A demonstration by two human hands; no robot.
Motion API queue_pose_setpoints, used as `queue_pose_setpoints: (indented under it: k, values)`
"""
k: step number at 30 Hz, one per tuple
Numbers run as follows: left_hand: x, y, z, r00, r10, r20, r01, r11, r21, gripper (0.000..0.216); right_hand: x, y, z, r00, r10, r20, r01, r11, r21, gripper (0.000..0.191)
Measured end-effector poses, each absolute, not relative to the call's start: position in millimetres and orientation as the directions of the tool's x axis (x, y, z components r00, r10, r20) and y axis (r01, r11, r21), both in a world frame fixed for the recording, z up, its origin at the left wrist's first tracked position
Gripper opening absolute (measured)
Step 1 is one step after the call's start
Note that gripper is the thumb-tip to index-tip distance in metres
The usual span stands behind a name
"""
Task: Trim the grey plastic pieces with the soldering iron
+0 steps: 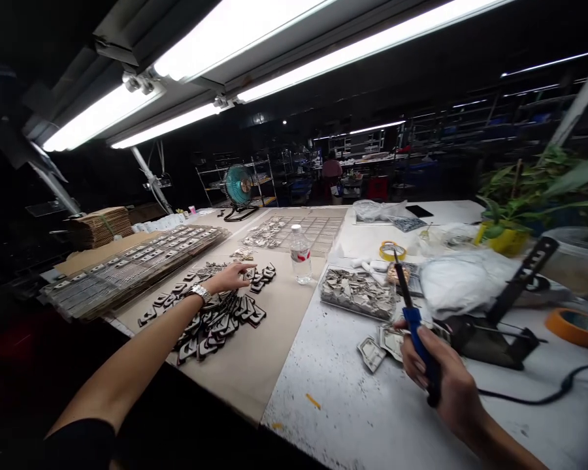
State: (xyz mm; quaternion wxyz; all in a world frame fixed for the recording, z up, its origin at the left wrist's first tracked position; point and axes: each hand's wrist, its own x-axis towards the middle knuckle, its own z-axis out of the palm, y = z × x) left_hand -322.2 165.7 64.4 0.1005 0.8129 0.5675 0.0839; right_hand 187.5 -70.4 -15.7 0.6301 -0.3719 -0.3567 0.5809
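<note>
Right hand (448,375) tight around a blue-handled soldering iron (418,331); left hand (228,277), fingers spread, at piled dark-edged parts (220,326)

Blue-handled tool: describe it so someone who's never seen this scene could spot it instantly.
Find the white worktop on the picture's right side. Over it, the person's right hand grips a slim tool. Its blue handle and thin dark shaft set it apart from the orange tape roll and black stand nearby.
</note>
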Motion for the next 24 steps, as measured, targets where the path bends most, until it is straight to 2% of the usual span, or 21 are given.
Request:
queue_pose_setpoints:
  k: [6, 9, 12, 14, 16, 21, 24]
  values:
    - [-245, 113, 98, 0.56, 0.824, 0.088, 0.772, -0.558, 0.304, 0.073, 191, -67, -18, 0.053, 0.998, 0.022, -0.5, 0.045, -0.865, 0.035]
    - [-169, 76, 92, 0.707, 0.681, 0.188, 0.572, -0.708, 0.415, 0.07, 189, -65, -16, 0.052, 0.998, 0.021, -0.443, 0.042, -0.896, 0.043]
    - [-96, 44, 64, 0.813, 0.511, 0.278, 0.325, -0.795, 0.513, 0.068, 186, -63, -12, 0.104, 0.994, -0.029, -0.298, 0.004, -0.954, 0.053]
    - [-59, 28, 41, 0.828, 0.445, 0.34, 0.203, -0.804, 0.558, 0.068, 185, -62, -10, 0.161, 0.985, -0.057, -0.176, -0.029, -0.984, 0.056]
    - [-34, 19, 22, 0.806, 0.437, 0.4, 0.144, -0.799, 0.583, 0.066, 184, -61, -10, 0.189, 0.981, -0.047, -0.099, -0.029, -0.995, 0.057]
    - [-14, 15, -7, 0.687, 0.506, 0.522, 0.106, -0.78, 0.616, 0.063, 186, -61, -15, 0.211, 0.977, -0.018, -0.085, 0.0, -0.996, 0.058]
    - [-15, 17, -20, 0.64, 0.486, 0.595, 0.054, -0.801, 0.596, 0.068, 188, -59, -18, 0.182, 0.983, -0.038, -0.08, -0.024, -0.997, 0.059]
